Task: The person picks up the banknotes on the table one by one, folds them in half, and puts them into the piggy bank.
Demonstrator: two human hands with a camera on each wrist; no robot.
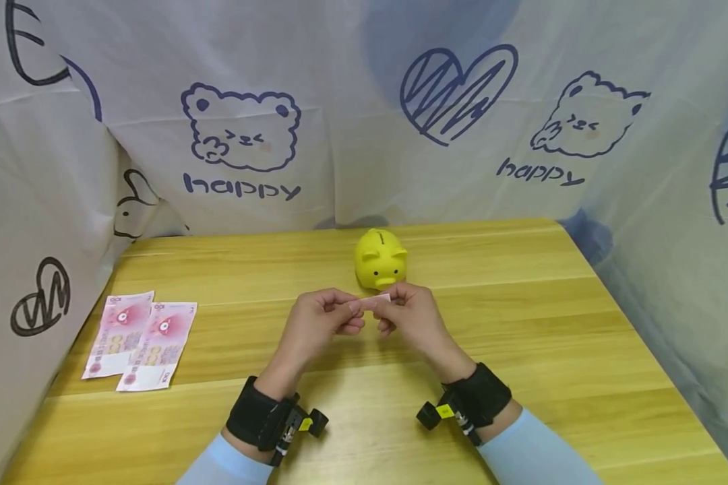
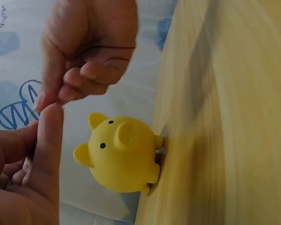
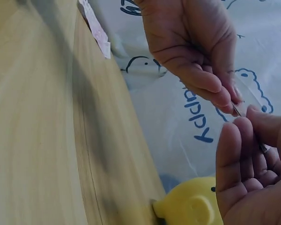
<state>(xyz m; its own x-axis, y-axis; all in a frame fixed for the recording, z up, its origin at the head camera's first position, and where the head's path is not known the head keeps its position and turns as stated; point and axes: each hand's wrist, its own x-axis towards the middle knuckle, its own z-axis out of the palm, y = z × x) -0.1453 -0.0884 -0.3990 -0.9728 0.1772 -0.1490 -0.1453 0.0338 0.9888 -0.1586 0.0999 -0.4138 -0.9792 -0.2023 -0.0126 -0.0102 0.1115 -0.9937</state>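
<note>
Between my two hands is a narrow folded pink banknote (image 1: 376, 301), held level over the table. My left hand (image 1: 315, 322) pinches one end between thumb and forefinger; my right hand (image 1: 417, 323) pinches the other. Just beyond them stands a yellow piggy bank (image 1: 381, 259), upright, its face toward me and a dark slot on its top. The left wrist view shows the fingertips of both hands close together beside the piggy bank (image 2: 124, 157). In the right wrist view, the note's thin edge (image 3: 237, 109) shows between the fingertips, and most of it is hidden.
Two pink banknotes (image 1: 158, 347) lie flat and overlapping at the left of the wooden table (image 1: 522, 377). A white cloth (image 1: 352, 148) with blue drawings hangs behind the table and along both sides. Each wrist wears a black strap (image 1: 479, 397) with a small camera.
</note>
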